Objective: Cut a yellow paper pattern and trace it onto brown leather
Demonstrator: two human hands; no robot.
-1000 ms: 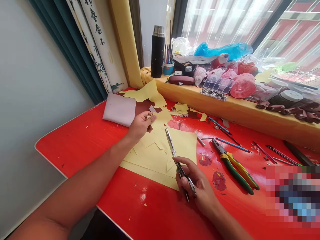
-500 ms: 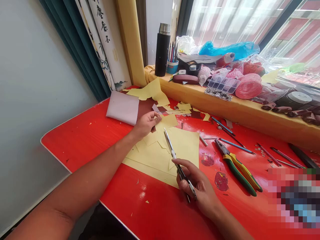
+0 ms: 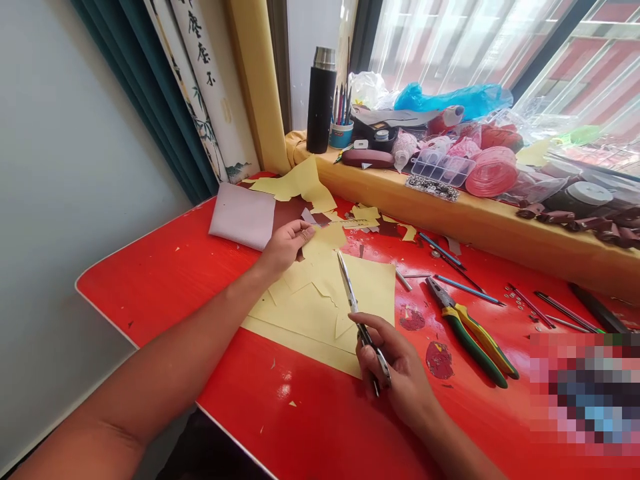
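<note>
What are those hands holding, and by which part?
The right hand grips the scissors by their handles; the left hand holds the yellow paper near its edge.

scissors (image 3: 356,308): 1 | pliers (image 3: 473,337): 1 | thermos (image 3: 321,100): 1 | pencil cup (image 3: 341,136): 1

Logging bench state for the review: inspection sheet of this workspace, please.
Surface: red tabletop, worn dark patches, paper scraps scattered.
Work items: scissors over yellow paper.
Clutter: green-and-yellow pliers, blue pencil, pale folded sheet.
Hands: right hand grips the scissors; left hand lies against the yellow paper.
Cables: nothing seen.
Surroundings: yellow window ledge crowded with items, including a black flask; teal curtain at the left.
</note>
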